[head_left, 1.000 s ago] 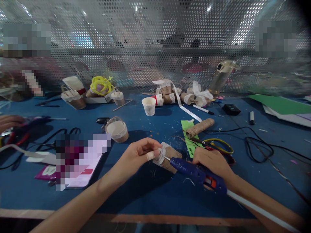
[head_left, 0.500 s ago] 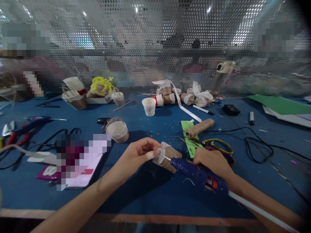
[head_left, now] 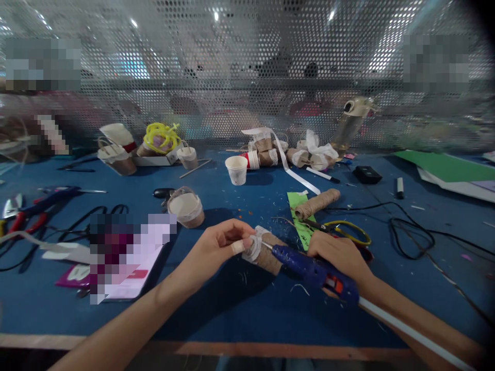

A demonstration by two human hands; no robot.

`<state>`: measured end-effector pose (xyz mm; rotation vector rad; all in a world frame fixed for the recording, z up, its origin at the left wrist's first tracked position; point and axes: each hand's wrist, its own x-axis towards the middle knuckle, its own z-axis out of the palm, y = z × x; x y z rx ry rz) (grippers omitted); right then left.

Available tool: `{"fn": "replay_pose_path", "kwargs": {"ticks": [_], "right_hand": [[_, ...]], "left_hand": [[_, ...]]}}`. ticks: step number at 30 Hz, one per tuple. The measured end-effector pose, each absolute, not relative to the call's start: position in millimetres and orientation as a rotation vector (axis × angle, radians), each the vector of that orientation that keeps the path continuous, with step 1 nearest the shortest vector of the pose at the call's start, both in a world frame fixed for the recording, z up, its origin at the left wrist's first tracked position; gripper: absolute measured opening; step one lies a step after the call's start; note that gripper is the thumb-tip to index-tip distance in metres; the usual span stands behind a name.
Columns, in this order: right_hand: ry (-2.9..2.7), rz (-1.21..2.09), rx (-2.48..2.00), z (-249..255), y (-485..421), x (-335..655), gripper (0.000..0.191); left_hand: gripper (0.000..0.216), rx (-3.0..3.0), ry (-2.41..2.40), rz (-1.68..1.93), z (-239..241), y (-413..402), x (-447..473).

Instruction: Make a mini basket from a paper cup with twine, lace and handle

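1. Head view: our left hand (head_left: 220,244) pinches the white trim (head_left: 253,251) of the brown cup (head_left: 269,260), tilted between our hands; our right hand (head_left: 340,256) grips the glue gun (head_left: 309,269).
2. We do best steadying the cup, fingertips (head_left: 246,242) clear of the nozzle (head_left: 266,245).
3. Against a second ago, the nozzle sits slightly higher along the trim; a co-worker's hand at far left is gone.
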<state>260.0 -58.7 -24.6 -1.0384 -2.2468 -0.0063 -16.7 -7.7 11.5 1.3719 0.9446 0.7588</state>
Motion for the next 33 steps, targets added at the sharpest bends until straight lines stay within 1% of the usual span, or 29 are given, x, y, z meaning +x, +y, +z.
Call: {"fn": "replay_pose_path", "kwargs": {"ticks": [3, 6, 12, 21, 27, 33], "right_hand": [[-2.301, -0.038, -1.03, -25.9, -58.8, 260.2, 0.024], [-2.203, -0.076, -1.047, -28.1, -58.0, 260.1, 0.026], [-2.289, -0.005, -1.023, -28.7, -58.1, 260.7, 0.02], [-2.228, -0.001, -1.056, -29.7, -58.5, 259.3, 0.02], [-2.219, -0.074, -1.018, -35.1, -54.4, 258.7, 0.026], [-2.232, 0.034, -1.019, -30.8, -57.8, 259.1, 0.02]], "left_hand": [[0.012, 1.366, 0.943, 0.751, 11.0, -8.1, -16.8], [0.011, 1.355, 0.938, 0.755, 12.0, -9.2, -16.7], [0.013, 1.367, 0.934, 0.754, 12.2, -9.4, -16.9], [0.013, 1.36, 0.919, 0.767, 10.5, -8.0, -16.9], [0.012, 1.379, 0.925, 0.752, 10.2, -8.2, -17.1], [0.013, 1.372, 0.915, 0.75, 11.1, -10.4, -18.2]]}}
